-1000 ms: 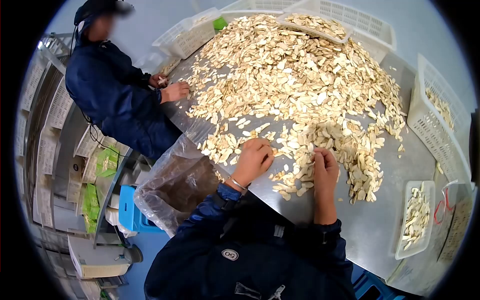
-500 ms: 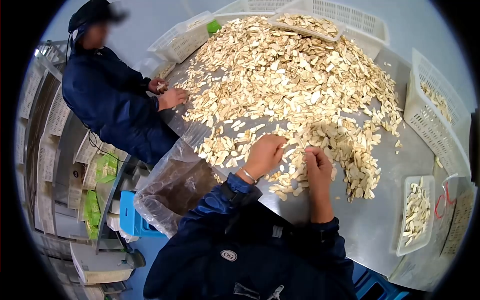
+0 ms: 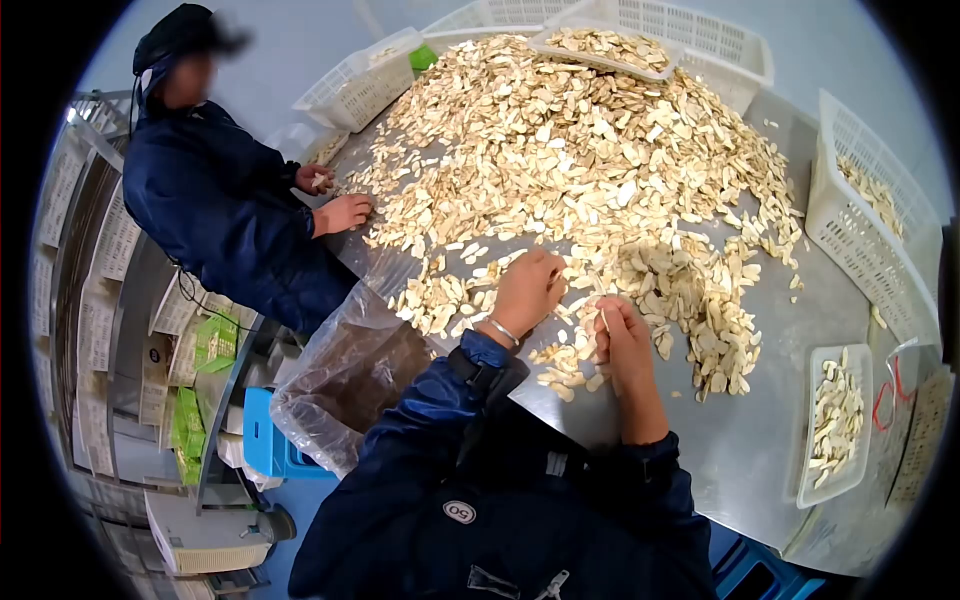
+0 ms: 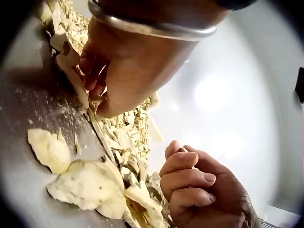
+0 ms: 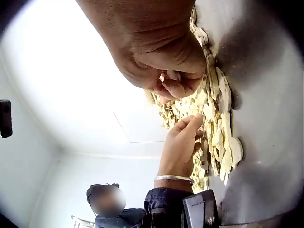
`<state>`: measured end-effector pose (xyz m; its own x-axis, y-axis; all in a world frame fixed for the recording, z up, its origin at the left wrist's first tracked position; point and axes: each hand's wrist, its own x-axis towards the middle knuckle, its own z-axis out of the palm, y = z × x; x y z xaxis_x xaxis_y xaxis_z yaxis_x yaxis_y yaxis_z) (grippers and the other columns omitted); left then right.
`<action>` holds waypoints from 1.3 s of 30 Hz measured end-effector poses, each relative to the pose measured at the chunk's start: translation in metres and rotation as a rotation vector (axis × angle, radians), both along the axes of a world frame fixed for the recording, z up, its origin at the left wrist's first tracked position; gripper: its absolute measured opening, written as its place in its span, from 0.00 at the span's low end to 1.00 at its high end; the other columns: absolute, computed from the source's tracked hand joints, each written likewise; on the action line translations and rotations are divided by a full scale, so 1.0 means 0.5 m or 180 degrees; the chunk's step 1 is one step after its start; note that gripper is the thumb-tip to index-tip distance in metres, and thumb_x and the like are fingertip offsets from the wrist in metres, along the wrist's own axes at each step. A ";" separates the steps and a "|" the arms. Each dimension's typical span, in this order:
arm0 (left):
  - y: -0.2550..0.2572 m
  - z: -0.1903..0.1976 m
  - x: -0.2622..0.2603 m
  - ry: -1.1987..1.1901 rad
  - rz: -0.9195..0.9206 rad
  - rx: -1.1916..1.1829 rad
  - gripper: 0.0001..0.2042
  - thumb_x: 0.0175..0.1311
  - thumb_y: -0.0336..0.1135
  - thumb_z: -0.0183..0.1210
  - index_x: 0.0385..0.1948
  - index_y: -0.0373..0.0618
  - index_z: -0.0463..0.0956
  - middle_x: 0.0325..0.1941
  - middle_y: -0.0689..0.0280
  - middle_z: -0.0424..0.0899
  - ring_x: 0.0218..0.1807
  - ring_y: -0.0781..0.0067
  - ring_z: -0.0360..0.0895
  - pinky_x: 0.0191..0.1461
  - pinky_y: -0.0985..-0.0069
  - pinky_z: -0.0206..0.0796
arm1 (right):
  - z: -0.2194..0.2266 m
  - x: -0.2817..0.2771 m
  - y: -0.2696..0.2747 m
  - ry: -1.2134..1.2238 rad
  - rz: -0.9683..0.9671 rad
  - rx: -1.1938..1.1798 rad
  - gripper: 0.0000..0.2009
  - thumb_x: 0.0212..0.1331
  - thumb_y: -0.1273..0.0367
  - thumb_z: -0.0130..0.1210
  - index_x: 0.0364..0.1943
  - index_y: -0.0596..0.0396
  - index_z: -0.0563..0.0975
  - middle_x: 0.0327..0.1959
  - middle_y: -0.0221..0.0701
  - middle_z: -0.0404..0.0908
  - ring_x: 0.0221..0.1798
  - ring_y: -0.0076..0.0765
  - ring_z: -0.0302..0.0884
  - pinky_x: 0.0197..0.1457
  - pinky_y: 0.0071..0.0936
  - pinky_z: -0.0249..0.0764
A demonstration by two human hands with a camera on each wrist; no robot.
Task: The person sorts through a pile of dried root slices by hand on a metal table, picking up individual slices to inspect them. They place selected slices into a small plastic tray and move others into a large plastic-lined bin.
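A broad heap of pale, thin dried slices (image 3: 590,150) covers the steel table (image 3: 740,450). My left hand (image 3: 527,292), a bracelet at its wrist, reaches down to the near edge of the heap. Its fingers curl among the slices, and a pale sliver shows between them in the left wrist view. To its right, my right hand (image 3: 627,345) is raised over the near slices, fingers bent in. It pinches a small pale slice (image 3: 601,315) at the fingertips, mostly hidden by the fingers. Larger slices (image 4: 88,185) lie close below my left hand.
White perforated baskets (image 3: 870,190) ring the table. At right lies a shallow tray (image 3: 806,470) of slices. A clear plastic bag (image 3: 310,400) hangs open at the near left edge. Another person (image 3: 220,200) in dark clothing works at left, beside shelving. A blue stool (image 3: 262,430) stands below.
My left hand first moved right and up into the slices, then drew slightly back left. My right hand shifted a little left. The view has tilted slightly.
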<state>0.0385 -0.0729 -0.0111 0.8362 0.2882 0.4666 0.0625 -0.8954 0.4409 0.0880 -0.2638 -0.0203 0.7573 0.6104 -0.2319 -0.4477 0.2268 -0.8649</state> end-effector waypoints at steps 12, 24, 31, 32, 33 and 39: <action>0.029 -0.014 -0.040 0.0485 -0.0198 -0.3454 0.11 0.74 0.33 0.54 0.49 0.36 0.79 0.33 0.70 0.83 0.34 0.82 0.83 0.32 0.85 0.71 | 0.015 -0.008 0.006 0.0054 0.0060 -0.0093 0.08 0.70 0.67 0.52 0.44 0.55 0.78 0.29 0.24 0.77 0.22 0.14 0.68 0.20 0.15 0.61; 0.027 0.013 -0.070 0.0527 -0.0147 -0.3848 0.14 0.76 0.33 0.52 0.57 0.35 0.71 0.34 0.69 0.82 0.35 0.74 0.87 0.34 0.87 0.75 | 0.005 -0.010 0.008 -0.0076 0.0131 -0.0105 0.07 0.68 0.69 0.55 0.46 0.55 0.79 0.28 0.25 0.77 0.20 0.12 0.67 0.19 0.15 0.60; -0.036 0.038 -0.085 0.0454 -0.0115 -0.2655 0.11 0.71 0.30 0.58 0.51 0.37 0.77 0.34 0.67 0.84 0.33 0.76 0.86 0.33 0.81 0.74 | 0.018 -0.019 0.015 -0.0183 0.0225 -0.0207 0.10 0.69 0.68 0.53 0.47 0.59 0.79 0.29 0.27 0.78 0.22 0.15 0.70 0.21 0.16 0.64; -0.060 0.047 -0.088 0.0488 -0.0080 -0.2041 0.10 0.70 0.29 0.59 0.49 0.37 0.78 0.35 0.67 0.85 0.34 0.75 0.86 0.34 0.79 0.75 | 0.018 -0.020 0.016 -0.0180 0.0206 -0.0183 0.10 0.70 0.68 0.53 0.47 0.60 0.79 0.28 0.26 0.78 0.23 0.15 0.70 0.22 0.16 0.64; -0.084 0.057 -0.091 0.0299 -0.0159 -0.1611 0.09 0.68 0.28 0.60 0.47 0.38 0.79 0.35 0.64 0.86 0.34 0.71 0.86 0.34 0.76 0.75 | 0.017 -0.021 0.017 -0.0178 0.0188 -0.0160 0.10 0.70 0.68 0.53 0.47 0.60 0.79 0.28 0.26 0.78 0.23 0.15 0.70 0.22 0.16 0.64; -0.153 0.046 -0.096 -0.0390 -0.0340 -0.0816 0.10 0.63 0.26 0.59 0.45 0.45 0.82 0.37 0.55 0.85 0.35 0.52 0.84 0.37 0.68 0.76 | -0.013 -0.014 0.012 -0.0237 0.0121 -0.0154 0.12 0.70 0.66 0.54 0.48 0.59 0.79 0.24 0.24 0.77 0.21 0.15 0.68 0.22 0.15 0.63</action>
